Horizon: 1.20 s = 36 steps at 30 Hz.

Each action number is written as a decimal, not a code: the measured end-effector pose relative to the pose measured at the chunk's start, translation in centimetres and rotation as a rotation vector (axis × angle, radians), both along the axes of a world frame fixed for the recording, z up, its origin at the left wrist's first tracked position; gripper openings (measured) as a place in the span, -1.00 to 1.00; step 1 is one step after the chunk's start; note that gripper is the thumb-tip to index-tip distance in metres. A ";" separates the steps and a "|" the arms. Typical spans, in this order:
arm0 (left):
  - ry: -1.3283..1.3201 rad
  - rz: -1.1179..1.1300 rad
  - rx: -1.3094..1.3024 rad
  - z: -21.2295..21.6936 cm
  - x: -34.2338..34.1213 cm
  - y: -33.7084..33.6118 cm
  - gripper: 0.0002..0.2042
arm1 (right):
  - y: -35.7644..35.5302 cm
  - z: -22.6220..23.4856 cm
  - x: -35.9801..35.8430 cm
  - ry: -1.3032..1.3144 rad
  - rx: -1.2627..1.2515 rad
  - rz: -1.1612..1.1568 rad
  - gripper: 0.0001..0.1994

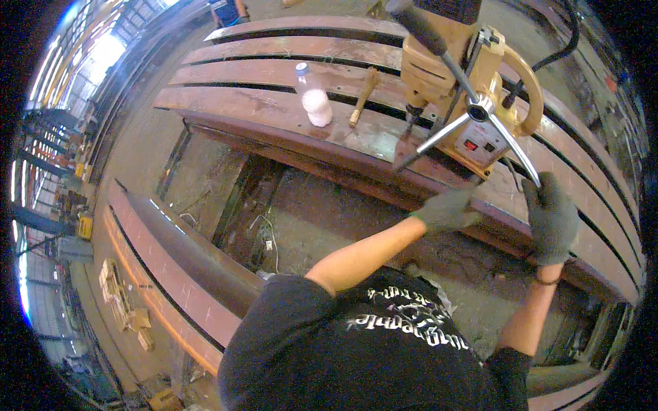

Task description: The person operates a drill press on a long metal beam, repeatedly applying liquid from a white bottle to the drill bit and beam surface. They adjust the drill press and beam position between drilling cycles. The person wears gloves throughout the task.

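Note:
A tan magnetic drill (439, 75) stands on a row of reddish-brown steel beams (240, 99). A three-spoked feed handle (481, 108) is on its near side, above a panel with a red switch. My right hand (554, 222), in a dark grey glove, is closed around the end of the lower right spoke. My left hand (449, 209), gloved alike, is just below the drill's base by the beam's front edge, fingers stretched out and holding nothing. Whether it touches the beam I cannot tell. The drill's bit (413, 113) points down at the beam.
A clear plastic bottle (316, 103) with whitish contents and a blue cap stands left of the drill. Beside it lies a wooden-handled brush or stick (363, 96). A black cable (565, 48) loops behind the drill. More beams (171, 274) lie behind me at left, near wood scraps (116, 294).

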<state>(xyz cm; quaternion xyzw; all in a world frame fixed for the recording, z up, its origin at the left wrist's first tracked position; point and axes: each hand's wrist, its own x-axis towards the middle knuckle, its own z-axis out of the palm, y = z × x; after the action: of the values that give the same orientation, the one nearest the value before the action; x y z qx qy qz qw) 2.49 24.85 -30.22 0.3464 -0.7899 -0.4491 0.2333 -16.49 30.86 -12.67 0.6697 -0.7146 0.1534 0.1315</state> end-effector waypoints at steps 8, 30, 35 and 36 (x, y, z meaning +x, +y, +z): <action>-0.191 0.463 0.173 -5.2 9.9 3.6 -0.45 | -12.8 -20.1 19.8 -1.408 -0.036 0.411 -0.60; -0.063 0.854 0.335 -18.1 19.2 8.3 -0.38 | -2.1 -13.8 -6.4 -0.387 -0.002 0.138 -0.52; -0.061 0.986 0.415 -17.6 20.8 11.4 -0.37 | -10.9 -24.2 12.7 -1.278 0.099 0.433 -0.43; -0.094 0.996 0.424 -15.4 21.5 11.8 -0.37 | -12.7 -22.3 17.1 -1.499 0.193 0.494 -0.41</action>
<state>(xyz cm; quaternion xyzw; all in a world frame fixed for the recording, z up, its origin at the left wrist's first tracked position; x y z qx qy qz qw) 23.95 36.62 -45.61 0.7379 -0.4319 -0.4177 0.3073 0.60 18.18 -35.01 0.5355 -0.4538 0.5255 -0.4808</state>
